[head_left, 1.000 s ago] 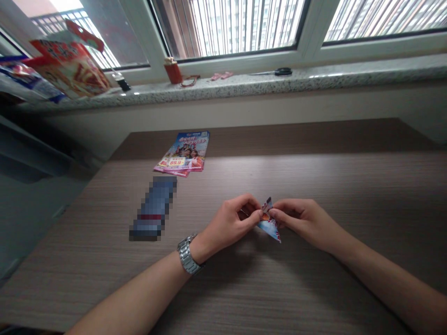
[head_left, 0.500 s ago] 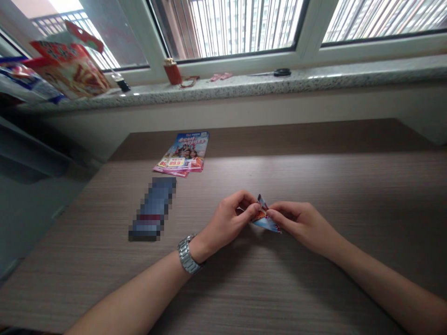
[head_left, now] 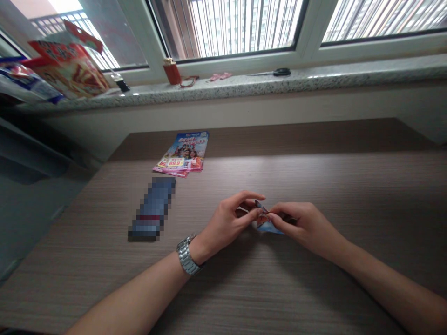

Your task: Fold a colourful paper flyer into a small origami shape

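A small folded piece of printed paper [head_left: 268,225], blue with some orange and a dark tip, is held between both hands over the table. My left hand [head_left: 235,211], with a metal watch [head_left: 188,255] at its wrist, pinches the paper's left side between thumb and fingers while the index finger stretches out above. On the right side, my right hand [head_left: 302,221] grips the paper with thumb and index finger. The fingers hide much of the paper, so its exact folded shape is unclear.
Colourful flyers [head_left: 186,151] lie stacked at the table's back left. Nearer sits a pixelated dark rectangular object [head_left: 152,209]. The windowsill [head_left: 244,86] carries scissors [head_left: 281,72], a red container [head_left: 172,72] and snack packets [head_left: 71,70]. The wooden table [head_left: 331,181] spreads beneath my hands.
My left index finger has lifted and straightened away from the paper. The paper has turned slightly and shifted a little right, with more of it covered by my right hand.
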A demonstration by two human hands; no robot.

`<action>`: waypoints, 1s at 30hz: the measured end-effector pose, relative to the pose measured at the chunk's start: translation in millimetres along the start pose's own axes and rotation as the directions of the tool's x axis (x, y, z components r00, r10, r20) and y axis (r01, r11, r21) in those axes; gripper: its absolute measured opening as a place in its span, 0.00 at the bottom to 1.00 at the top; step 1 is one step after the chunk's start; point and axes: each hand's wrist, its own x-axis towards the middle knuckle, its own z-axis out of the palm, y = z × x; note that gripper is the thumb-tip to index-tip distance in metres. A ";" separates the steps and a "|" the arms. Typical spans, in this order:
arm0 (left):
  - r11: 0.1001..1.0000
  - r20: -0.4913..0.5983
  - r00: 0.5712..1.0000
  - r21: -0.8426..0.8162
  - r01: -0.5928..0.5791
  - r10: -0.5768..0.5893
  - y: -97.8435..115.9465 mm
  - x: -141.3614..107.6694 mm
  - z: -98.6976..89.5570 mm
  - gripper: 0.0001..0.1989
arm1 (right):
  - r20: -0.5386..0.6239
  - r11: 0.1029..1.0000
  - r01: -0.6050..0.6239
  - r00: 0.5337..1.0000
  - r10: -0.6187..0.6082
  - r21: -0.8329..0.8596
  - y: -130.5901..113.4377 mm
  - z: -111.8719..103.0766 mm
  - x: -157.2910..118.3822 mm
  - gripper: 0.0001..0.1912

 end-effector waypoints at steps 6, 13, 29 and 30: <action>1.000 -0.092 0.996 0.001 0.000 0.000 -1.2 0.8 -1.0 0.07 | -0.066 0.998 -0.009 0.998 0.013 0.055 0.2 -0.9 0.3 0.14; 1.000 -0.109 0.994 -0.005 -0.008 0.008 0.7 0.3 -0.8 0.06 | -0.147 0.999 0.011 0.989 -0.003 0.052 2.2 -0.9 -0.8 0.12; 0.984 -0.003 1.000 0.174 -0.020 0.021 5.0 -3.3 -1.3 0.04 | -0.124 0.995 0.079 0.988 -0.087 -0.067 4.4 -3.0 -1.3 0.13; 0.984 0.009 1.000 0.177 -0.028 0.026 5.4 -3.5 -1.1 0.04 | -0.116 0.994 0.083 0.989 -0.090 -0.067 4.5 -3.2 -1.4 0.13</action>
